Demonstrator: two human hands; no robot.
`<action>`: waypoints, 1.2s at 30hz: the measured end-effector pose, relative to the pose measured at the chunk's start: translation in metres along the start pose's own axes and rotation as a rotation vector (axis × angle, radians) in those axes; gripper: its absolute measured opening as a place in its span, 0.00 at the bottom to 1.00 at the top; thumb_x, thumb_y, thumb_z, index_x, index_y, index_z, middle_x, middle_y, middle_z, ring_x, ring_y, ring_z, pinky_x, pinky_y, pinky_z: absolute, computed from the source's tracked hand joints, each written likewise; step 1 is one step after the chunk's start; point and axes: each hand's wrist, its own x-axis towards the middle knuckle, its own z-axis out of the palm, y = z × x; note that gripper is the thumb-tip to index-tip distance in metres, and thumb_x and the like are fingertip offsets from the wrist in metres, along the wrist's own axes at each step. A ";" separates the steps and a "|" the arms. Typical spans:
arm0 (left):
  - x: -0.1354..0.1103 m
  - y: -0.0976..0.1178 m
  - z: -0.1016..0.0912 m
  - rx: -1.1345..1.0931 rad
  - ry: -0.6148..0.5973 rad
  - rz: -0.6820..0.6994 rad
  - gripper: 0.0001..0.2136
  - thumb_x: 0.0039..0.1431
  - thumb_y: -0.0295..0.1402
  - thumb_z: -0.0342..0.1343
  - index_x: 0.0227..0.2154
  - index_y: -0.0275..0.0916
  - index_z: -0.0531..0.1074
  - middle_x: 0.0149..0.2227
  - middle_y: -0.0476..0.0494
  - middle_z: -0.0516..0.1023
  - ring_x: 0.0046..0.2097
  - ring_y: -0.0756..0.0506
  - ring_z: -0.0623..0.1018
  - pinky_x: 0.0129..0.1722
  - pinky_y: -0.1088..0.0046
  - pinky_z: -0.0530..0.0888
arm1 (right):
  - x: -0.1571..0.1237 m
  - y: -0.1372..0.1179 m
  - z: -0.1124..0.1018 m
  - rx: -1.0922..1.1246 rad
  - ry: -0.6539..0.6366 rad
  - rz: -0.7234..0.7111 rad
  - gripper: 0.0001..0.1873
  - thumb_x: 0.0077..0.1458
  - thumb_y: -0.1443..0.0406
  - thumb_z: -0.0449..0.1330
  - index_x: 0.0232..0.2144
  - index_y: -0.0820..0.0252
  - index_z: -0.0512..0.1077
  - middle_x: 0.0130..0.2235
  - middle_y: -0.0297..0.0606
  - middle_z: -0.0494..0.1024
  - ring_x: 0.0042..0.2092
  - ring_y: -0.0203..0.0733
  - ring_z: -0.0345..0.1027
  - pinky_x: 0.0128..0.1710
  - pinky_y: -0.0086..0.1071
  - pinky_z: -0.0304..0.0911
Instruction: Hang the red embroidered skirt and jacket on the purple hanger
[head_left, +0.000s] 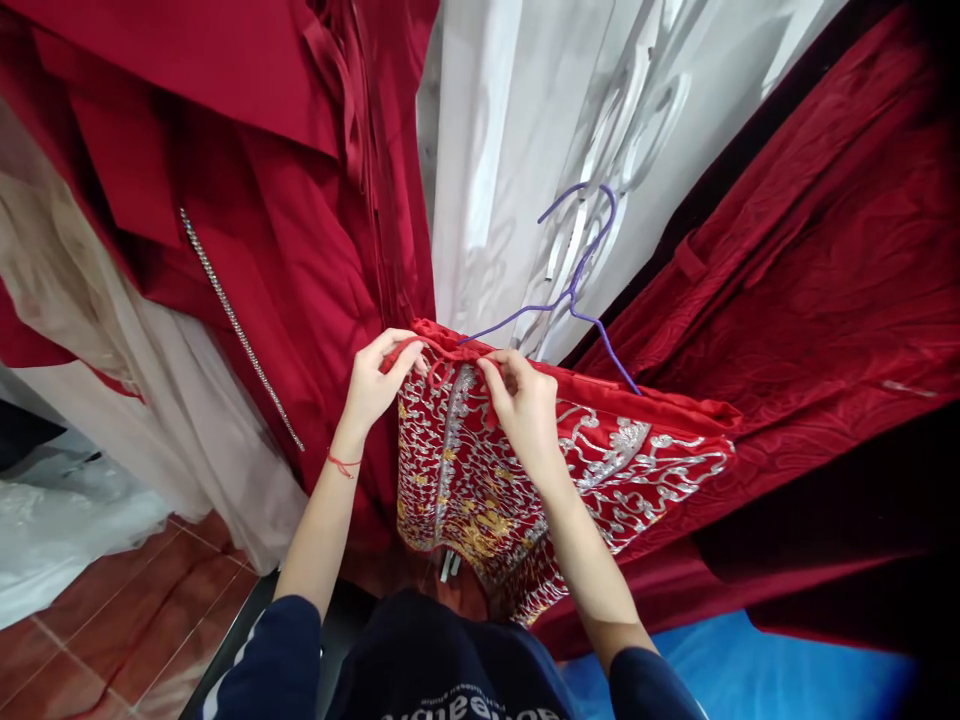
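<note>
A red skirt (487,490) with silver and gold embroidery hangs in front of me from a purple wire hanger (574,285). At its waistband, my left hand (379,375) pinches a red drawstring (437,352) that forms a small loop or bow. My right hand (521,405) is closed at the waistband a little to the right, thumb and fingertips together on the same cord. The hanger's hook stands up free of the hands, and its lower ends go behind or into the waistband.
Plain red garments (285,250) hang on the left, one with a glittering silver trim (240,330). Dark red patterned cloth (840,280) hangs at right. Behind is a white panel with curled metalwork (630,110). Pale fabric (217,400) reaches toward a tiled floor (142,620). Blue material (750,665) lies lower right.
</note>
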 end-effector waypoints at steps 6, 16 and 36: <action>-0.007 -0.009 0.011 0.073 -0.209 -0.032 0.16 0.53 0.40 0.65 0.41 0.39 0.74 0.40 0.43 0.78 0.37 0.49 0.78 0.30 0.78 0.73 | -0.007 -0.001 0.010 0.456 -0.128 0.266 0.17 0.60 0.50 0.59 0.37 0.57 0.72 0.26 0.33 0.76 0.23 0.35 0.65 0.23 0.28 0.60; 0.001 -0.019 0.004 -0.164 -0.116 -0.145 0.14 0.59 0.46 0.60 0.31 0.39 0.73 0.25 0.50 0.74 0.25 0.53 0.73 0.26 0.78 0.70 | -0.009 0.016 -0.002 0.124 -0.001 0.084 0.13 0.62 0.56 0.59 0.35 0.60 0.75 0.31 0.36 0.78 0.28 0.35 0.67 0.30 0.29 0.62; 0.009 -0.031 0.026 -0.273 0.343 -0.115 0.15 0.55 0.46 0.64 0.30 0.37 0.75 0.26 0.51 0.73 0.26 0.55 0.70 0.27 0.80 0.68 | -0.021 0.027 -0.015 -0.090 0.020 -0.070 0.16 0.67 0.56 0.54 0.35 0.60 0.74 0.34 0.39 0.79 0.32 0.38 0.72 0.35 0.31 0.65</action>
